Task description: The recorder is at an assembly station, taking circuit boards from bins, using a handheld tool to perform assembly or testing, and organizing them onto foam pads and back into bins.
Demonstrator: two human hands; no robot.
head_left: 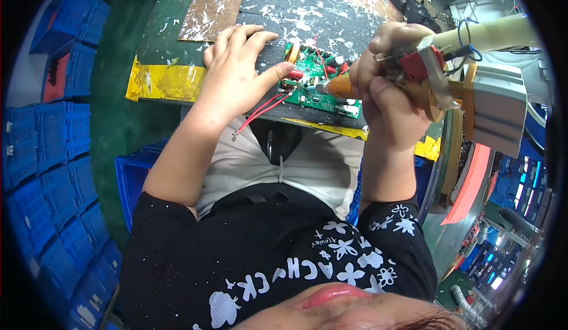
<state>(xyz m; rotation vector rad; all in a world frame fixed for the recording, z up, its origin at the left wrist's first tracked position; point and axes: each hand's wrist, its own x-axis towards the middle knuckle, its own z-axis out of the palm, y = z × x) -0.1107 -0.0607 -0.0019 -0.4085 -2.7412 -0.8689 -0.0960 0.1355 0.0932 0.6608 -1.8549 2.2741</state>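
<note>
Well, left hand (239, 69): fingers fanned wide, gripping nothing, palm down over the bench (296, 7); its thumb tip is at the left end of the board (312, 98), by a red part (296, 75).
Right hand (393, 84): fingers wrapped round an orange tool (341, 86), whose narrow nose points left over the board. Whether the tip touches or hovers, I can't tell from here.
Board: green, flat on the bench close to its near edge, lying between the hands: right of the left thumb, left of the right fingers. Its long axis runs roughly side to side, the right end dipping toward the person.
Nearer hand: the left, by its thumb; the right reaches in through the tool.
Red wires (258, 112): trail from the board's left end past the bench's edge, ends hanging free.
Bench: dark, scuffed, with yellow tape (163, 82) along the near edge.
Small print: any marks on the board are too fine to read; I make out no label on the tool.
Shirt (236, 241): black, with white lettering and flower shapes.
Crates (50, 134): blue, stacked off to the left.
</note>
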